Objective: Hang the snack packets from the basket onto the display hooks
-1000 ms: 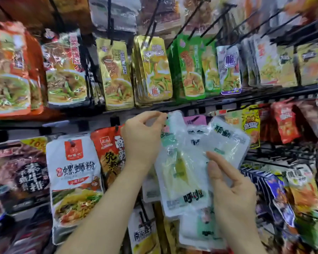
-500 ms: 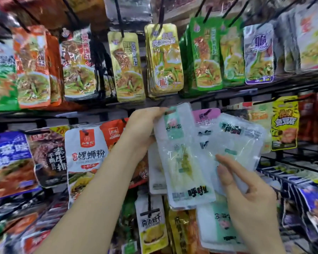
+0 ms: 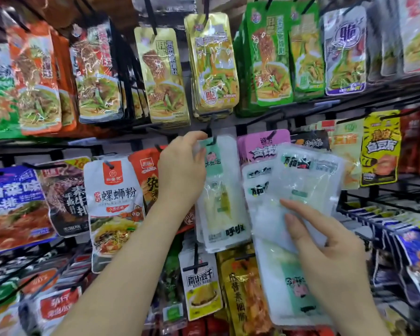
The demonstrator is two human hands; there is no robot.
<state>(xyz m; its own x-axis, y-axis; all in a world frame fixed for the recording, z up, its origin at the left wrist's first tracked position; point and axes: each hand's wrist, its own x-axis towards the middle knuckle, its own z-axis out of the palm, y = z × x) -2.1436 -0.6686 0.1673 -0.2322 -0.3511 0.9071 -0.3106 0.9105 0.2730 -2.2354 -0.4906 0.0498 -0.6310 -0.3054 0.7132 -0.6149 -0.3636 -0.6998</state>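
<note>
My left hand [image 3: 180,170] pinches the top of a clear-and-mint snack packet [image 3: 222,204] right at a black display hook [image 3: 212,132]; the hook's tip sits at the packet's hang hole. My right hand [image 3: 325,251] holds a fanned stack of the same white and mint packets [image 3: 306,185], thumb on the front and fingers behind. The lowest packet of the stack [image 3: 294,294] hangs down past my palm. The basket is out of view.
Rows of hooks are packed with snack packets: yellow ones [image 3: 212,64] just above the hook, a pink packet [image 3: 264,146] to its right, a white noodle packet [image 3: 114,204] and an orange one [image 3: 147,175] to its left. Bare black hooks [image 3: 386,204] jut out at the right.
My left hand has lifted the single packet up to the hook. The view has shifted so that the shelves sit lower and further right in the frame. My right hand keeps its stack.
</note>
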